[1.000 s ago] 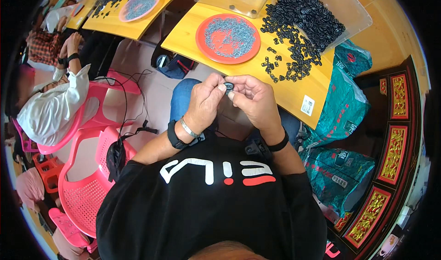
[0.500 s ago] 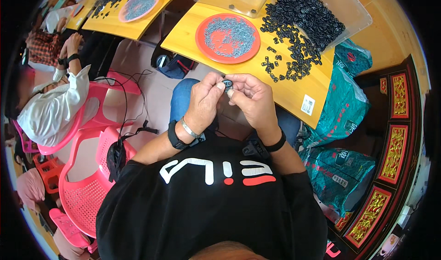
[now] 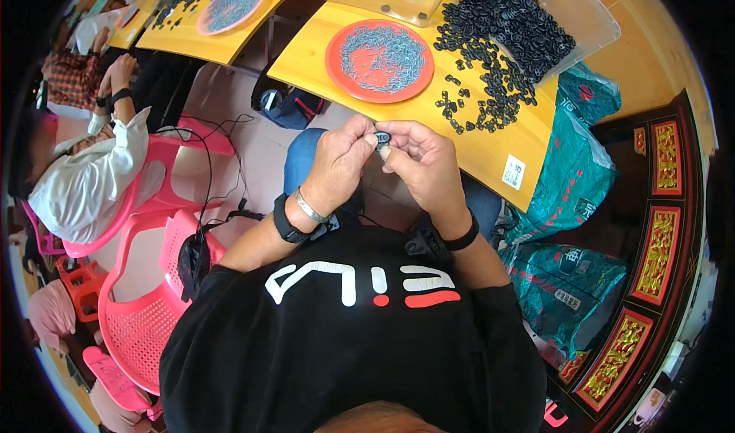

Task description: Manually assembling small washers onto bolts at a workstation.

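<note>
My left hand (image 3: 339, 163) and my right hand (image 3: 423, 165) meet in front of me, just off the near table edge. Thumbs and fingertips of both pinch a small black oval plastic piece (image 3: 383, 137). A greyish part shows in its middle, too small to make out. Beyond my hands, a red plate (image 3: 334, 71) on the table bears many small grey metal pins (image 3: 408, 58). To its right, small black plastic pieces with holes (image 3: 498, 88) lie spread out, spilling from a tipped clear plastic bin (image 3: 593, 23).
The yellow table (image 3: 306, 58) bears another clear bin (image 3: 413, 12) at the back. Green woven sacks (image 3: 570, 173) stand along its right side. Pink plastic chairs (image 3: 142, 318) and a seated person in white (image 3: 92, 184) are at left, with dark cables (image 3: 241, 176) on the floor.
Both hands stay together on the black plastic piece. The piece has turned slightly between the fingertips; otherwise little differs.
</note>
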Tool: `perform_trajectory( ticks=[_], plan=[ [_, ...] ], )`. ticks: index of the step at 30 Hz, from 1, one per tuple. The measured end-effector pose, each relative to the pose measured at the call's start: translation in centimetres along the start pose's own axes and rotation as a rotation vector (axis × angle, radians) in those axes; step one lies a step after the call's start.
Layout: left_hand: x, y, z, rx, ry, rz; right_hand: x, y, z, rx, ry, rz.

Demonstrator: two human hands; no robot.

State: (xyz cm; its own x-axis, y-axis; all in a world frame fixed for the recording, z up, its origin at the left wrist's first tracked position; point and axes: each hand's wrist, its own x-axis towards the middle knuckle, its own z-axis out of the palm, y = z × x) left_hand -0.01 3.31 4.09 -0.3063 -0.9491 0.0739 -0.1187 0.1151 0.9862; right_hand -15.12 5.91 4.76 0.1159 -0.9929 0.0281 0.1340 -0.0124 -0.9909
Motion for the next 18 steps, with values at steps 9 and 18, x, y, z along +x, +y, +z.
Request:
perform_trajectory(
  ticks=[9, 18],
  plan=[
    [0.05, -0.40, -0.05, -0.002, -0.002, -0.004, -0.13, -0.33, 0.12, 0.026, 0.012, 0.012],
    [-0.26, -0.34, -0.11, 0.314, -0.031, 0.358, -0.04, -0.44, -0.37, 0.104, 0.009, -0.002]
  ],
)
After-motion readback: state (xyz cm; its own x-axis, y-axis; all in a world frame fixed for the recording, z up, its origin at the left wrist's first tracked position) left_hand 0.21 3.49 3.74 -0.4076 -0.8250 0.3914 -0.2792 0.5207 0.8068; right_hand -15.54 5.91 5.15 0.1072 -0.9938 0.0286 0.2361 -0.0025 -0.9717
